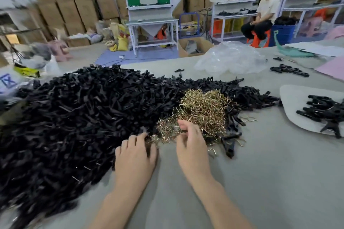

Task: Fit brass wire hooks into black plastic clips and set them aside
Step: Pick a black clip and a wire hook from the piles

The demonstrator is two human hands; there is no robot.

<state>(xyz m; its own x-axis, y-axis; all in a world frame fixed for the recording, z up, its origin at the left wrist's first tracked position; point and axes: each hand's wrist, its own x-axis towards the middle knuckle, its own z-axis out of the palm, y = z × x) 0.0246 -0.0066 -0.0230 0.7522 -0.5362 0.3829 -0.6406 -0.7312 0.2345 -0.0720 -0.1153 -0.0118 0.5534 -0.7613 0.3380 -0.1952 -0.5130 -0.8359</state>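
Brass wire hooks (pixel 202 109) heap just ahead of our right grip (pixel 191 147) (curled, too blurred to tell if it holds one). Our left grip (pixel 135 154) lies spread on the black plastic clips (pixel 83 113). Few assembled clips (pixel 323 109) sit far right; we judge most remain.

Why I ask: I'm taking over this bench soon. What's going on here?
A person works bare-handed. The left hand reaches into the edge of the pile of black clips. The right hand curls over the brass wire hooks; blur hides whether it holds one. On the pale mat at right lie more clips.
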